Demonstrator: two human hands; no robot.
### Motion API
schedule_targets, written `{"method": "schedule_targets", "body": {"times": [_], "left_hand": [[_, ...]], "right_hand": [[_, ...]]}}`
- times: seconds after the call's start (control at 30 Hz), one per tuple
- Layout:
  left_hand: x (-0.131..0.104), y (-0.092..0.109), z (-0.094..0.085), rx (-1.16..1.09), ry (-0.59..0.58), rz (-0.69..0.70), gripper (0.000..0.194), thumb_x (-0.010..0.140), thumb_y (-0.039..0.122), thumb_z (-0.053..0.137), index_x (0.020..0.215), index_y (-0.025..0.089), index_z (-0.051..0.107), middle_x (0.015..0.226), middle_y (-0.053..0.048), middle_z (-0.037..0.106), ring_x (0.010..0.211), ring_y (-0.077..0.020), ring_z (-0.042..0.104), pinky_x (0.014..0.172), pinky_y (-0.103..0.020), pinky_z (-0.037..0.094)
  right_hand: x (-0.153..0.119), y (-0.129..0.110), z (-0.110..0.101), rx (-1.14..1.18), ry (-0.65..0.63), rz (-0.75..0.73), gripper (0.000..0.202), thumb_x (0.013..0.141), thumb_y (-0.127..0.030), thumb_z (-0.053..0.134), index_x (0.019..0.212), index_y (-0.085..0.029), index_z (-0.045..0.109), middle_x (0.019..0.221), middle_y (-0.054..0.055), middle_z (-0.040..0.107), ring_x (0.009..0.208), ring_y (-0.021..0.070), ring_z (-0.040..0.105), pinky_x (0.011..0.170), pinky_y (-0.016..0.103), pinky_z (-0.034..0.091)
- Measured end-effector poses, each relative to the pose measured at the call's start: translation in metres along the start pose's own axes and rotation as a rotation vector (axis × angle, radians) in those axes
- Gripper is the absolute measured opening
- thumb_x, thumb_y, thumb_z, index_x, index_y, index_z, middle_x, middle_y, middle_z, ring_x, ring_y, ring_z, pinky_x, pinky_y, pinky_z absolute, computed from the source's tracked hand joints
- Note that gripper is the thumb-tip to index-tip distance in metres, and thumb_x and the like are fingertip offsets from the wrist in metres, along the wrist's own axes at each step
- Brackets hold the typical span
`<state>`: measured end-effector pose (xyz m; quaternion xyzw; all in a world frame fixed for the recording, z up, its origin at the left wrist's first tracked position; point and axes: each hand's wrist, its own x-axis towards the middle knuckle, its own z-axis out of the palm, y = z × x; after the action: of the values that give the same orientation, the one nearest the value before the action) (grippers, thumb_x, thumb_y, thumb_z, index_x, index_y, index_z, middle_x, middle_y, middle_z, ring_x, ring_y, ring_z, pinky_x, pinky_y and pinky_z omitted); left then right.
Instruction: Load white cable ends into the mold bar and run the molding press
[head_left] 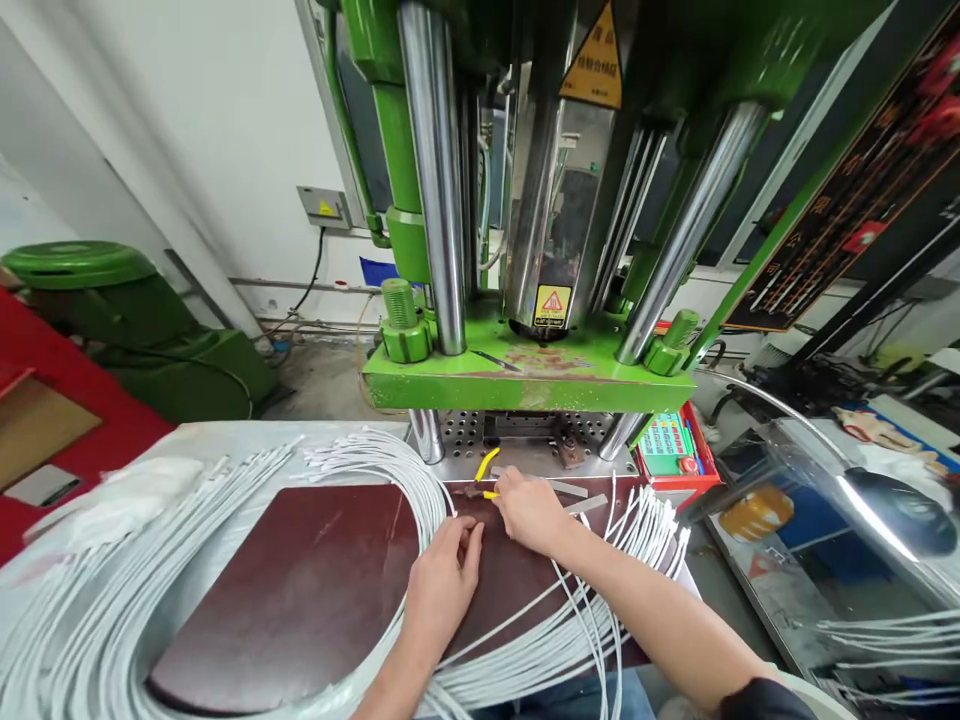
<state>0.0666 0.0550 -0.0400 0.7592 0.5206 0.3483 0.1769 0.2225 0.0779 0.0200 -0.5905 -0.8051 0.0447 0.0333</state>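
My left hand (448, 572) is closed, fingers curled, over the edge of a bundle of white cables (420, 482); a cable runs down into its fingertips, mostly covered by them. Just right of it, my right hand (529, 512) is closed at one handle of a pair of yellow-handled pliers (487, 464). The pliers lie with handles spread, their dark jaws toward the left, at the back of the dark red board (330, 570). Flat metal strips (589, 503) rest beyond my right hand. Loose cable ends (649, 525) fan out by my right forearm.
A green press (525, 395) with steel columns stands directly ahead, its perforated metal bed (457, 445) behind the board. More cables (82, 625) curve around the left. A red control box (697, 470) stands right of the press, near a lamp (892, 505) on a flexible neck.
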Motion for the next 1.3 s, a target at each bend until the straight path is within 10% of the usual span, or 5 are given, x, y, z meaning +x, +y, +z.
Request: {"method": "schedule_targets", "body": {"times": [0.27, 0.43, 0.8, 1.03, 1.3], "left_hand": [[-0.002, 0.006, 0.001, 0.095, -0.032, 0.191, 0.018, 0.092, 0.03, 0.043, 0.093, 0.02, 0.057, 0.081, -0.005, 0.061, 0.078, -0.0209, 0.059, 0.072, -0.034, 0.045], [0.01, 0.023, -0.01, 0.38, -0.261, 0.361, 0.019, 0.088, 0.018, 0.043, 0.082, 0.017, 0.062, 0.088, -0.008, 0.061, 0.088, -0.0244, 0.055, 0.085, -0.041, 0.04], [0.03, -0.021, -0.047, 0.644, -0.233, 0.197, 0.025, 0.084, 0.013, 0.039, 0.075, 0.014, 0.062, 0.082, -0.011, 0.062, 0.083, -0.0269, 0.058, 0.085, -0.048, 0.037], [0.036, -0.001, -0.02, 0.588, -0.271, 0.236, 0.026, 0.088, 0.022, 0.038, 0.085, 0.013, 0.062, 0.084, -0.011, 0.06, 0.085, -0.0287, 0.057, 0.085, -0.048, 0.04], [0.03, 0.037, 0.02, 0.303, -0.504, 0.255, 0.021, 0.091, 0.027, 0.039, 0.1, 0.019, 0.056, 0.098, -0.006, 0.054, 0.09, -0.0228, 0.059, 0.074, -0.035, 0.049]], "right_hand": [[-0.095, 0.01, -0.149, 0.284, 0.516, -0.075, 0.013, 0.095, -0.024, 0.046, 0.097, -0.019, 0.057, 0.089, 0.004, 0.059, 0.079, 0.0137, 0.056, 0.069, 0.026, 0.043], [-0.067, 0.057, -0.195, -0.135, 0.682, 0.013, 0.015, 0.092, -0.029, 0.05, 0.092, -0.017, 0.059, 0.085, 0.005, 0.059, 0.074, 0.0162, 0.057, 0.062, 0.028, 0.041], [-0.049, 0.098, -0.157, -0.128, 0.743, 0.101, 0.023, 0.091, -0.034, 0.051, 0.096, -0.017, 0.065, 0.088, 0.006, 0.065, 0.075, 0.0184, 0.061, 0.062, 0.028, 0.042], [-0.079, 0.103, -0.081, 0.03, 0.075, 0.019, 0.017, 0.092, -0.022, 0.048, 0.096, -0.018, 0.064, 0.094, 0.005, 0.065, 0.088, 0.0179, 0.06, 0.076, 0.028, 0.044], [-0.088, 0.139, -0.003, 0.044, -0.047, 0.099, 0.019, 0.086, -0.016, 0.056, 0.104, -0.018, 0.061, 0.102, 0.008, 0.06, 0.101, 0.0225, 0.054, 0.087, 0.033, 0.043]]}}
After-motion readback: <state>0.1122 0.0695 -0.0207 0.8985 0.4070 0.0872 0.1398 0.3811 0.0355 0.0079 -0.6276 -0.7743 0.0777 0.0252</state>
